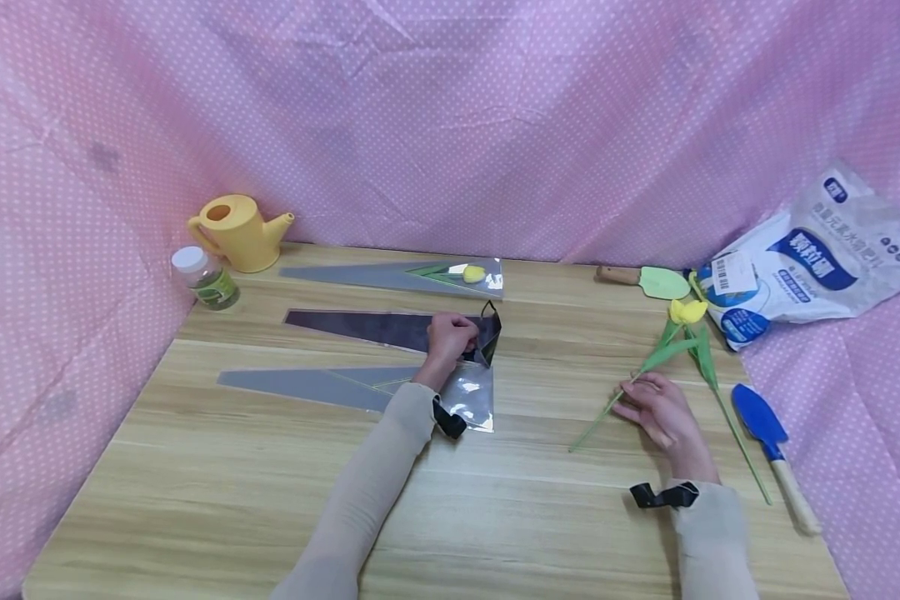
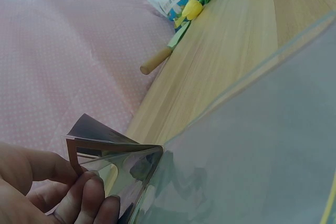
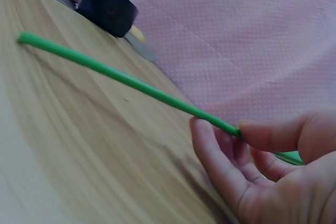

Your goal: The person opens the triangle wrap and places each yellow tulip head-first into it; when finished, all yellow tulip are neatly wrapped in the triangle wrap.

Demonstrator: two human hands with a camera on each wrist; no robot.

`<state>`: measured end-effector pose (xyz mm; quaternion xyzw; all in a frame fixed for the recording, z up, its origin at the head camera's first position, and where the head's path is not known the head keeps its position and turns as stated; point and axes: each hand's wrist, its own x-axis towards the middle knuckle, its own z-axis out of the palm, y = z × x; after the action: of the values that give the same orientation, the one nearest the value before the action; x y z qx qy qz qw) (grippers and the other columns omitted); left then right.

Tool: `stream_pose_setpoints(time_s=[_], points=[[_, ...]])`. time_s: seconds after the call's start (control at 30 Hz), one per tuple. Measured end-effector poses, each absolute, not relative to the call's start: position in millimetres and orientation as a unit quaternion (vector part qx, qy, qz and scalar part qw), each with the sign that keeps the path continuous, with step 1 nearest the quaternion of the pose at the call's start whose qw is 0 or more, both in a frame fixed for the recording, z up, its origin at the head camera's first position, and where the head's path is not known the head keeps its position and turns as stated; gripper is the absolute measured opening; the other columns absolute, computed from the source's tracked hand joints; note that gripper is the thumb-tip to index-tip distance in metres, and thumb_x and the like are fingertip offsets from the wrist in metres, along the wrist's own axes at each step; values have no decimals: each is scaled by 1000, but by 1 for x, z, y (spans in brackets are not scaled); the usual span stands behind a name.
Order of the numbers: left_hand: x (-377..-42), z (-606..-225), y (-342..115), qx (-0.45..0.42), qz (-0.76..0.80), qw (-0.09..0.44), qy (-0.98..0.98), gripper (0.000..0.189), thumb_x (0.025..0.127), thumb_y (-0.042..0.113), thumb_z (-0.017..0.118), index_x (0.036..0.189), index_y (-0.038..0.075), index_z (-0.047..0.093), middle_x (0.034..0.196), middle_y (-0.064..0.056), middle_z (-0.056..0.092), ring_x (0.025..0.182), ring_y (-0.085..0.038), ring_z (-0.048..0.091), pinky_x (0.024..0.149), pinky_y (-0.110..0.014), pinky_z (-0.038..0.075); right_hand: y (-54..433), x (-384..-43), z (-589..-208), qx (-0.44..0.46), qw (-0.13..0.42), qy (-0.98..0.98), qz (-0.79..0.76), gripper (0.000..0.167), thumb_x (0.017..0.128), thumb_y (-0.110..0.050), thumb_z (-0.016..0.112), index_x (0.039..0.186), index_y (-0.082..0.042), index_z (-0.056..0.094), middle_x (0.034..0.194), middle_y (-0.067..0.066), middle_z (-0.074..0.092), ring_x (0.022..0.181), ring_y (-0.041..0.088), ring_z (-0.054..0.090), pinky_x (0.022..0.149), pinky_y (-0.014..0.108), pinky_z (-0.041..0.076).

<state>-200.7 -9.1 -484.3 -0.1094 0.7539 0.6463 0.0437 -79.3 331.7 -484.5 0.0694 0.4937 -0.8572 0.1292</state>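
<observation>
My left hand (image 1: 450, 340) pinches the rim of the dark flower sleeve (image 1: 360, 325), whose wide right end stands gaping. In the left wrist view the thumb and fingers hold the edge of its film (image 2: 105, 130). My right hand (image 1: 660, 410) holds a yellow artificial tulip by its green stem (image 3: 126, 78), pinched between thumb and fingers. The stem's cut end points left, above the table; the bloom (image 1: 687, 312) lies to the far right. A second tulip (image 1: 737, 425) rests on the table beside that hand, its bloom partly hidden.
A clear sleeve holding a yellow tulip (image 1: 474, 274) lies behind; another clear sleeve (image 1: 285, 383) lies in front. A yellow watering can (image 1: 243, 237) and a jar (image 1: 213, 287) stand at left. On the right are a green trowel (image 1: 663, 283), a blue trowel (image 1: 759, 415) and a white bag (image 1: 817, 267).
</observation>
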Motion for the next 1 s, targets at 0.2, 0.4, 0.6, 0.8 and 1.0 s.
stream_pose_setpoints(time_s=[0.2,0.4,0.6,0.8,1.0], points=[[-200,-484,-9,-109,644,44,756,10,80,-3,67,81,-3,76,62,0,64,48,-7,57,49,-20,50,321,-83,-485,91,116,472,-869,16,101,9,41,104,-4,49,93,5,71,92,17,72,82,35,62],[-200,-484,-9,-106,635,42,764,9,81,-2,67,81,-2,76,63,0,65,49,-7,57,50,-19,50,312,-86,-485,119,94,438,-886,13,101,7,43,103,-5,49,95,6,70,94,18,72,84,36,62],[-200,-484,-9,-109,634,48,764,9,81,-1,68,82,-1,76,66,-2,66,50,-7,58,51,-20,51,300,-90,-486,149,65,397,-903,12,100,6,46,100,-6,48,94,7,68,95,19,70,87,39,61],[-201,-484,-9,-113,635,54,763,8,82,0,68,83,0,77,67,-2,66,51,-8,58,51,-20,51,288,-98,-489,179,28,345,-921,13,98,8,50,96,-5,48,91,8,66,90,21,70,88,41,61],[-199,-483,-9,-111,638,53,760,8,82,0,69,83,-1,77,69,-4,67,52,-8,59,52,-20,52,278,-108,-491,208,0,320,-924,14,96,8,53,94,-5,49,86,8,67,86,20,71,84,40,62]])
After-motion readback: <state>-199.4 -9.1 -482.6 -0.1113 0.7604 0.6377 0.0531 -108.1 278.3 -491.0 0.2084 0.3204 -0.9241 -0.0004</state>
